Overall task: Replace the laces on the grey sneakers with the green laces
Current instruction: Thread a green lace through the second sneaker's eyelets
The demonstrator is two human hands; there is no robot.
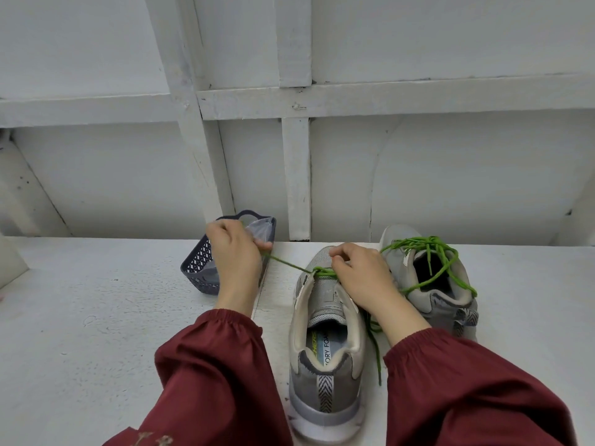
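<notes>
Left grip (236, 252): clenched on the green lace (289, 265), pulling it taut leftward, apparently to seat it.
Right grip (357, 272): pinching that lace at the near sneaker (325, 365)'s eyelets, likely steadying it.
Placement: near sneaker on the bench (96, 317), heel toward the person.
Far sneaker (399, 262): just beside, second lace (428, 249) loose on top.

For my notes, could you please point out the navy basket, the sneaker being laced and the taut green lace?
navy basket (197, 268), head view, on its lattice wall.
sneaker being laced (325, 389), head view, on its heel tab.
taut green lace (289, 264), head view, on its straight stretch.
</notes>
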